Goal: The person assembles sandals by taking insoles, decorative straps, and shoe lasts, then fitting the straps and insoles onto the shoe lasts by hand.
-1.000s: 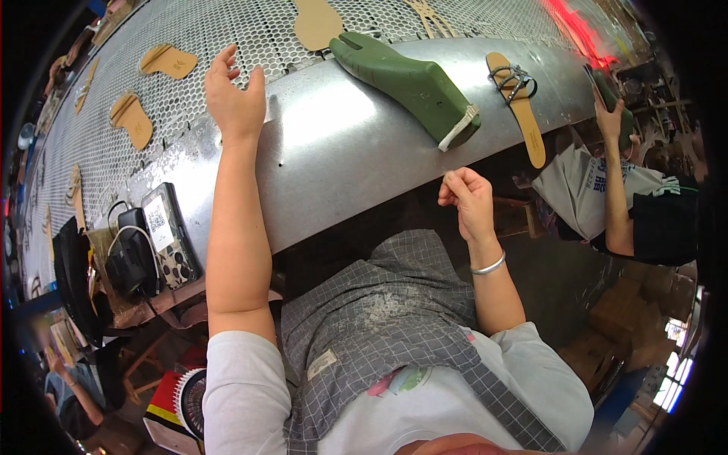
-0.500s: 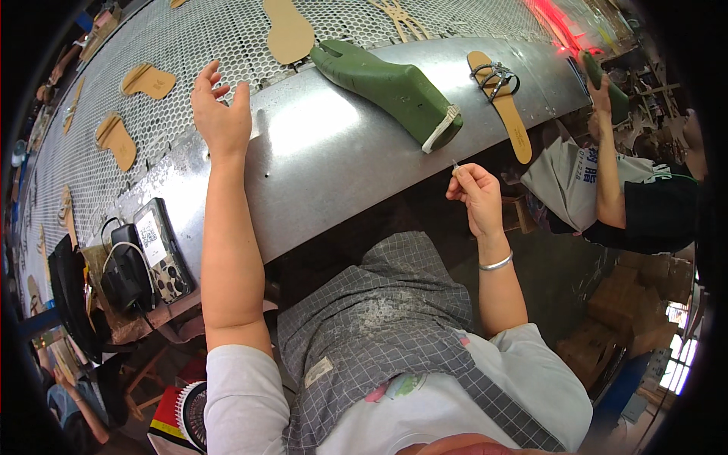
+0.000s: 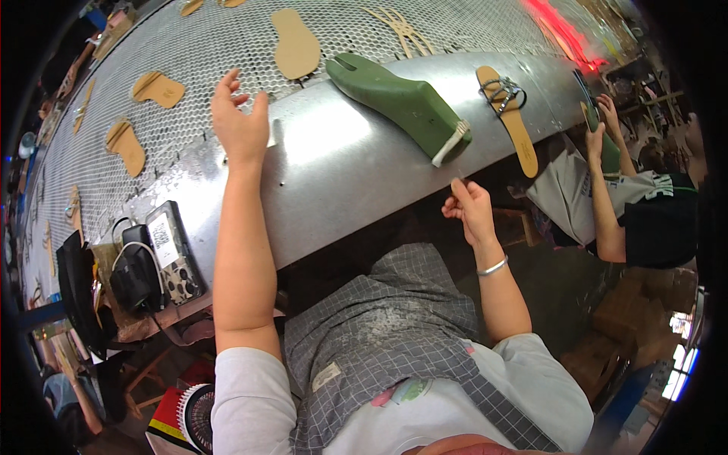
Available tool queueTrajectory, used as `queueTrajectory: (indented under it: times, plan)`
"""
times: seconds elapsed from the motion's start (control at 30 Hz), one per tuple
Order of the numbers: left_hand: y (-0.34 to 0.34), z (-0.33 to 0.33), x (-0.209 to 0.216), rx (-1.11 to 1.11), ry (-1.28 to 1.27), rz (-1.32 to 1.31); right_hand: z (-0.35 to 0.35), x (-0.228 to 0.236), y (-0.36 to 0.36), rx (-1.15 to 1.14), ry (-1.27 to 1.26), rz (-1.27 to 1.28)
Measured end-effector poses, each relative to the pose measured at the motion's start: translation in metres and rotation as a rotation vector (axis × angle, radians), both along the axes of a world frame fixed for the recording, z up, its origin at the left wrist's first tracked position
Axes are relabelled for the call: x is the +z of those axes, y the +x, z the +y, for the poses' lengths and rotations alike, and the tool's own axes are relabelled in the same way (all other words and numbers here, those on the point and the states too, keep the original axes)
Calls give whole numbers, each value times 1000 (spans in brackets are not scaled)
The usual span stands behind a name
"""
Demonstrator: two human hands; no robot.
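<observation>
Over the edge of the mesh belt, my left hand is raised with its fingers apart and holds nothing. My right hand hangs just off the bench's near edge, thumb and fingers pinched together; a tiny thin thing seems to be at the tips, too small to name. Between them a green shoe last lies on the metal bench top, a whitish strip across its near end. Neither hand touches it. To its right lies a tan sandal insole with dark, shiny straps around it.
A mesh conveyor carries a plain tan insole, light strips and several sole pieces. A patterned phone and black charger sit at left. On the right, a co-worker's hands hold another green last.
The view has shifted, so the bench things sit slightly lower and farther right. My right hand has moved slightly left relative to the last. The co-worker's second hand now shows at their last.
</observation>
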State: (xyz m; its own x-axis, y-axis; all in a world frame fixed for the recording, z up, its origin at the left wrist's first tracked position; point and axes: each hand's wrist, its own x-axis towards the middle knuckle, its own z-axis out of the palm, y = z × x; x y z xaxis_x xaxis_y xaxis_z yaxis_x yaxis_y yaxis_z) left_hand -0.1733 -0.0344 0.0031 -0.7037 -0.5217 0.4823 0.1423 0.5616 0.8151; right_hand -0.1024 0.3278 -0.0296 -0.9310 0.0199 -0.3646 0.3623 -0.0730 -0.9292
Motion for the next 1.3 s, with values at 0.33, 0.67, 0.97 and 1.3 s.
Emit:
queueTrajectory:
  times: [0.33, 0.67, 0.97, 1.3]
  plan:
    - [-12, 1, -7, -44, -175, -103, -15, 45, 5, -152, 157, 636]
    - [-96, 11, -29, 75, -574, -669, -62, 102, -98, 593, 495, 449]
    - [-40, -30, 53, 305, -490, 210, -59, 101, -79, 591, 450, 483]
    - [176, 29, 80, -616, 731, -61, -9, 83, 29, 511, 603, 382]
